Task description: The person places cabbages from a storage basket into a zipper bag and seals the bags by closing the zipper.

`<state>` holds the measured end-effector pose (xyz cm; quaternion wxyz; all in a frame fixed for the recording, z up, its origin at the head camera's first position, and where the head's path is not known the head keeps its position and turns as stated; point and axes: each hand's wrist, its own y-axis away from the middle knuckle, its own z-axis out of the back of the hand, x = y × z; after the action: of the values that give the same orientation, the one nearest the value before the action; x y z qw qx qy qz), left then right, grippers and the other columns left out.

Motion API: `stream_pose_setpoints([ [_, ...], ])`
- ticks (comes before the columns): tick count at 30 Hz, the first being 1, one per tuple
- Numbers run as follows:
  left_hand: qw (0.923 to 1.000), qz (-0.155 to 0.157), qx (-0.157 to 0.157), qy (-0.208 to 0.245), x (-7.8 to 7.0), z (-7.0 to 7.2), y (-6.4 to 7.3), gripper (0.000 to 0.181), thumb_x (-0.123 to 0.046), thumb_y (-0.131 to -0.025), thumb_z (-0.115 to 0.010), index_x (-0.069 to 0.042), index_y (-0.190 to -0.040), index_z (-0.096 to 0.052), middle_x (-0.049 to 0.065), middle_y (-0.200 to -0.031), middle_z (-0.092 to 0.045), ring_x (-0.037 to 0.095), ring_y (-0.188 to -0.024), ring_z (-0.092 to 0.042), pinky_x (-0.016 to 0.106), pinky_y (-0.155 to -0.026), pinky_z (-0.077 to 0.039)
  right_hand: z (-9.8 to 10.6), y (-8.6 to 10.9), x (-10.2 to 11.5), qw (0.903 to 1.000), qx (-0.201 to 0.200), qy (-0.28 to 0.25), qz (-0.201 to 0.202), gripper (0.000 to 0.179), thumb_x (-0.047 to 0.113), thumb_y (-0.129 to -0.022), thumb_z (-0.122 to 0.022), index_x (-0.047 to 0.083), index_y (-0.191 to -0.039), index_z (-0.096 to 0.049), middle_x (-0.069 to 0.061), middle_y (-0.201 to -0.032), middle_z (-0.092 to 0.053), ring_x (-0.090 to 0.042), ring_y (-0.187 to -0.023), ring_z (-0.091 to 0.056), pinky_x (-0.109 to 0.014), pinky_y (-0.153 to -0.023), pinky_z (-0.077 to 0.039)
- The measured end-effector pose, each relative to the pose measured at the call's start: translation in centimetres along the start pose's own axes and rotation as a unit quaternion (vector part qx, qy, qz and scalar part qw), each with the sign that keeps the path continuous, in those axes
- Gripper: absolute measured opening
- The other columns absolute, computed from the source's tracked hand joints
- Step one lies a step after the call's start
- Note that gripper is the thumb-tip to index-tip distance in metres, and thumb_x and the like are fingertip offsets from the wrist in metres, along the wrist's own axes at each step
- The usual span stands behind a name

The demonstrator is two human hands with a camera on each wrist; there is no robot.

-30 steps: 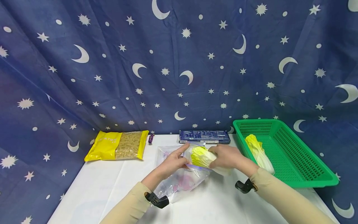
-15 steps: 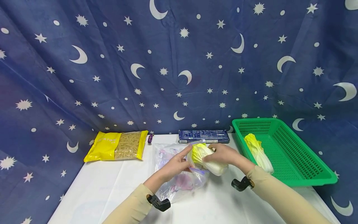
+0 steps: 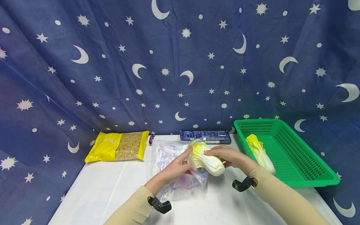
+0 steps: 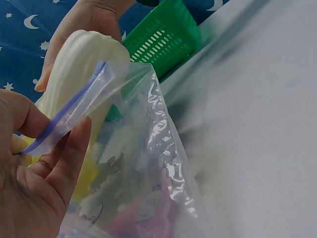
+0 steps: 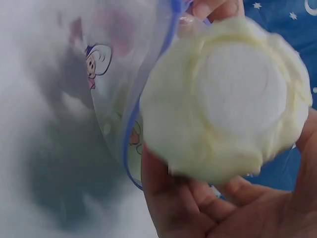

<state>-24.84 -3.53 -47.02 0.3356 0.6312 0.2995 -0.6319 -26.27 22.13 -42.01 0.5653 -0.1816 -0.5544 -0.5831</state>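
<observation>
A small napa cabbage (image 3: 211, 162), yellow at the leaves and white at the base, is gripped by my right hand (image 3: 229, 154). Its leafy end sits in the mouth of a clear zip bag (image 3: 180, 184) with a purple seal strip and pink printed figures. At the bag's rim, my left hand (image 3: 179, 167) pinches the plastic beside the leaves; in the left wrist view its thumb and fingers (image 4: 74, 153) hold the purple strip. The round cut base of the cabbage (image 5: 242, 89) faces the right wrist camera, with fingers curled under it. Leaf tips are partly hidden by the bag.
To the right stands a green plastic basket (image 3: 303, 179) with another napa cabbage (image 3: 260, 154) inside. A yellow pasta bag (image 3: 118, 147), a small purple wrapped candy (image 3: 151, 139) and dark blue packets (image 3: 205, 137) lie along the back of the white table (image 3: 92, 193).
My right hand has shifted the cabbage slightly left, its base now angled more towards me and its leaves deeper in the bag mouth. My left hand keeps holding the rim.
</observation>
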Motion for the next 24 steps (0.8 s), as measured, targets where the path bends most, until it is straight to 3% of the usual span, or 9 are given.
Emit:
stream_pose_setpoints([
  [6,1.0,-0.007,0.004,0.001,0.2,0.0,-0.1,0.088,-0.001,-0.09,-0.064,-0.016,-0.165,-0.019,0.003,-0.172,-0.008,0.035,-0.107,-0.068,0.036,-0.088,-0.059,0.0,-0.4,-0.5,0.9935,0.08,-0.074,-0.032,0.051,0.043,-0.097,-0.062,0.003,-0.128,-0.059,-0.013,-0.106,-0.069,-0.025,-0.091,-0.068,-0.036,-0.074,-0.06],
  [10,0.9999,-0.008,0.001,0.008,0.2,0.0,-0.1,0.089,0.001,-0.089,-0.065,-0.015,-0.165,-0.02,0.004,-0.172,-0.007,0.042,-0.11,-0.065,0.036,-0.087,-0.059,-0.1,-0.7,-0.6,0.9903,0.091,-0.095,-0.044,0.047,0.037,-0.092,-0.062,0.004,-0.126,-0.058,-0.011,-0.109,-0.069,-0.025,-0.094,-0.067,-0.036,-0.075,-0.06],
  [15,0.9997,-0.01,-0.006,0.02,0.3,0.1,0.0,0.091,0.004,-0.089,-0.064,-0.012,-0.165,-0.015,0.007,-0.172,0.002,0.036,-0.108,-0.067,0.037,-0.089,-0.059,-0.3,-0.9,-1.0,0.983,0.096,-0.145,-0.059,0.05,0.036,-0.093,-0.064,0.001,-0.127,-0.054,-0.015,-0.11,-0.067,-0.024,-0.092,-0.068,-0.037,-0.077,-0.062],
  [18,0.9996,-0.011,-0.009,0.022,0.5,0.1,0.2,0.093,0.003,-0.09,-0.065,-0.013,-0.165,-0.013,0.006,-0.172,0.004,0.038,-0.109,-0.067,0.038,-0.09,-0.059,-0.1,-1.1,-1.3,0.9727,0.105,-0.196,-0.065,0.048,0.035,-0.096,-0.062,0.0,-0.127,-0.052,-0.019,-0.11,-0.065,-0.024,-0.089,-0.069,-0.037,-0.076,-0.063],
  [20,0.9998,-0.007,-0.01,0.014,0.6,0.1,0.2,0.093,0.001,-0.091,-0.065,-0.015,-0.166,-0.012,0.005,-0.172,-0.003,0.035,-0.106,-0.069,0.036,-0.089,-0.059,0.1,-1.2,-1.5,0.9639,0.113,-0.231,-0.067,0.044,0.033,-0.098,-0.059,-0.001,-0.125,-0.054,-0.019,-0.108,-0.064,-0.024,-0.088,-0.07,-0.036,-0.074,-0.063],
  [24,0.9999,-0.006,-0.006,-0.013,1.0,0.0,0.4,0.092,0.0,-0.091,-0.065,-0.017,-0.166,-0.014,0.005,-0.172,-0.004,0.021,-0.093,-0.07,0.033,-0.085,-0.06,0.4,-1.6,-1.7,0.9374,0.132,-0.313,-0.075,0.041,0.031,-0.102,-0.054,-0.004,-0.122,-0.056,-0.018,-0.107,-0.066,-0.026,-0.093,-0.07,-0.039,-0.084,-0.061],
])
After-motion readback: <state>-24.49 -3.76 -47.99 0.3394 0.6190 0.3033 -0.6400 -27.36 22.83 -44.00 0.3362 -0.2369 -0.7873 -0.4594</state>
